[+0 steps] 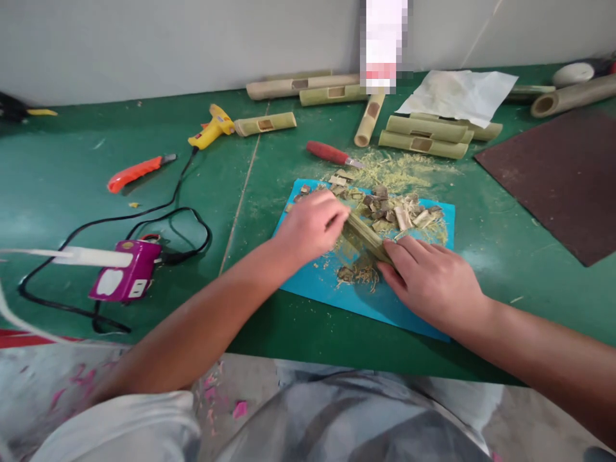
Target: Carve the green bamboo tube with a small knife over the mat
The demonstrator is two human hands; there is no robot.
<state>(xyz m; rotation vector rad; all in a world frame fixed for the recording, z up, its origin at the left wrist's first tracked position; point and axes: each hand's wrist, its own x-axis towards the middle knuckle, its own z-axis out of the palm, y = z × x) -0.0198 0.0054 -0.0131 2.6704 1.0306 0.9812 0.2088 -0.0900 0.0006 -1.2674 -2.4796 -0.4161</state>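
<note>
A green bamboo piece (366,235) slants between my two hands above a blue mat (308,282). My left hand (315,224) is closed around its far left end, and the fingers hide that end. My right hand (436,279) grips the nearer end, thumb below and fingers over the top. Bamboo chips (380,204) and shavings lie beyond the piece, with a small clump of shavings (356,276) just in front of it. Behind the mat rests a red-handled knife (332,154), its blade beside pale sawdust (404,172).
To the left are an orange utility knife (137,173), a yellow glue gun (212,128) with a black cord, and a purple power adapter (126,269). Cut bamboo tubes (423,144) and white paper (455,93) lie at the back. A dark brown sheet (558,179) covers the right side.
</note>
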